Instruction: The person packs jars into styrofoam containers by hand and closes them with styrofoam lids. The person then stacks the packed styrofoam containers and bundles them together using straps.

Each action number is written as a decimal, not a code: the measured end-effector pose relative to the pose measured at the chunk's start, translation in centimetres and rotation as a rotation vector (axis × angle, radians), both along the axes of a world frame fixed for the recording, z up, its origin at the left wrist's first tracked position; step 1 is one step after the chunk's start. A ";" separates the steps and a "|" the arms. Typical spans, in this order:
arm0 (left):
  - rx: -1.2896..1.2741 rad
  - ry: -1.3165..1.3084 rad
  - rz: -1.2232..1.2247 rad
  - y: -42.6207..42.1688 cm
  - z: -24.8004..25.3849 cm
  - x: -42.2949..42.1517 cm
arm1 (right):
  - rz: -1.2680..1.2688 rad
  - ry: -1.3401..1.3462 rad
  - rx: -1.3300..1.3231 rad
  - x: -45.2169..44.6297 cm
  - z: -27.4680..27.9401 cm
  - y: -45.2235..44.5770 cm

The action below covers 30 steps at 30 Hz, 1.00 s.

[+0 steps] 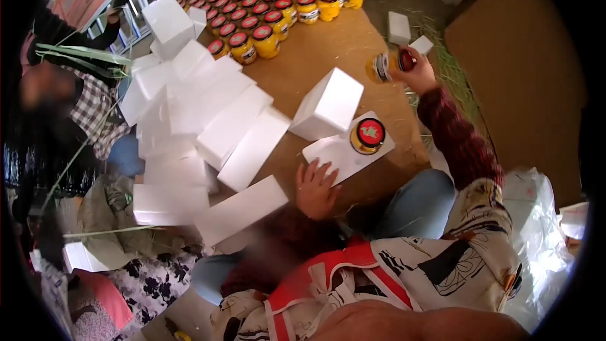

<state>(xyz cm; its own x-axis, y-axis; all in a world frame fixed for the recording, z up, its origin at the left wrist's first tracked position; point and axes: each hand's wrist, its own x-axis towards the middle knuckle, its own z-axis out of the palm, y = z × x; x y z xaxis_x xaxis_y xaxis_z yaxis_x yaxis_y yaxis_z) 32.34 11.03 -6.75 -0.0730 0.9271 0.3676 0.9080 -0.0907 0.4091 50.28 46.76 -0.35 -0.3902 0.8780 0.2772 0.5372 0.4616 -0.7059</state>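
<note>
A flat brown tabletop [287,79] carries close-set rows of clear jars with yellow contents and red lids [276,23] at its far end. White rectangular foam boxes [218,104] heap over its left side. Nearer the right edge, a single white foam block [325,104] sits just beside a flat white foam slab [329,151].

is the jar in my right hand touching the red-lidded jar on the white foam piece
Apart: the head view shows brown tabletop between the held jar and the red-lidded jar.
</note>
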 end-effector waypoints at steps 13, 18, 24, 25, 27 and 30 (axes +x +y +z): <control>0.423 -0.043 0.372 9.2 12.1 -5.7 | 0.455 -0.040 0.212 1.1 8.5 -17.3; 0.643 -0.211 0.549 3.0 15.8 -5.5 | 0.670 -0.297 0.274 -5.4 1.4 -19.8; 0.723 -1.128 0.518 0.2 14.7 -5.0 | 0.647 -0.466 0.210 -6.9 -2.7 -19.6; 0.709 -1.360 0.581 -0.1 14.2 -4.8 | 0.673 -0.471 0.236 -6.7 -2.3 -19.1; 0.592 -1.545 0.486 0.0 13.9 -4.4 | 0.839 -0.372 0.083 -6.3 -2.4 -16.4; 0.571 -1.699 0.384 1.1 12.3 -3.3 | 0.546 0.129 -0.659 -4.3 -0.3 -10.8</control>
